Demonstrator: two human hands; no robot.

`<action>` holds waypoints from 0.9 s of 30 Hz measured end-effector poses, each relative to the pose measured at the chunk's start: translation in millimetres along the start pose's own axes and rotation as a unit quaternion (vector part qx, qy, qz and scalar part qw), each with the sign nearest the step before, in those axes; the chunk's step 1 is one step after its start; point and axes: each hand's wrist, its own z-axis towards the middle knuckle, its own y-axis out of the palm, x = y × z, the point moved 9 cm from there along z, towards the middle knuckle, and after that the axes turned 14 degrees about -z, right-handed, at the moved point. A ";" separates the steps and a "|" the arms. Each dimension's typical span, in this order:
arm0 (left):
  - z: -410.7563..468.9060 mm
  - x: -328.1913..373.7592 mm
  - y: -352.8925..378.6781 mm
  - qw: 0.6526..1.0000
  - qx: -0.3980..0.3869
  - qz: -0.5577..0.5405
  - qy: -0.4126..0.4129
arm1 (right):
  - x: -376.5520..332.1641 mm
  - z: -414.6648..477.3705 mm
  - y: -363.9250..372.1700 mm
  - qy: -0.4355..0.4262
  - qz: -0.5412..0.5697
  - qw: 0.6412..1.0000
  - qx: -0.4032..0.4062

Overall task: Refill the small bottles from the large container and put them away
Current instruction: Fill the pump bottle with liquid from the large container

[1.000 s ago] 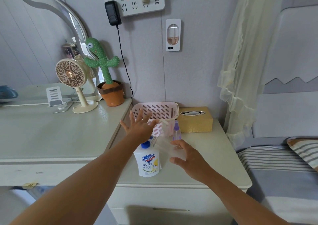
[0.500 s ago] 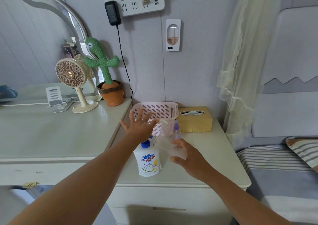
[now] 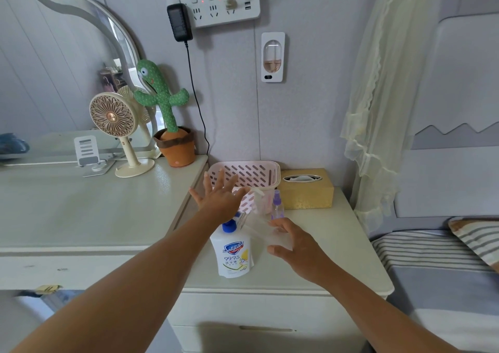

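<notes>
Gripping clear plastic bottle (image 3: 258, 231) — right hand (image 3: 301, 248), slotted pink basket (image 3: 252, 175) behind

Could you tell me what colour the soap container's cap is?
The cap is blue; head view.

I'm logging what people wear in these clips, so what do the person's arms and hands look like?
The left arm and right arm are bare as far as the view shows, with no sleeves in sight. The left hand and right hand are bare too: no gloves, and no watch, bracelet or ring visible on the sides facing the camera.
</notes>
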 end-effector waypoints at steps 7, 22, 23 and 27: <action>-0.6 -6.6 14.4 1.000 -0.018 0.005 -0.010 | 6.0 -1.1 9.1 0.008 0.002 1.000 -0.007; 0.5 -5.6 8.9 1.000 -0.006 -0.010 -0.010 | 3.3 -1.3 4.4 0.004 0.002 1.000 0.000; -1.0 -6.5 12.0 1.000 -0.010 -0.012 -0.013 | 4.9 -2.0 6.2 0.007 0.004 1.000 -0.002; -1.0 -7.4 13.6 1.000 -0.013 -0.012 -0.019 | 4.5 -4.6 8.7 0.008 0.010 1.000 -0.007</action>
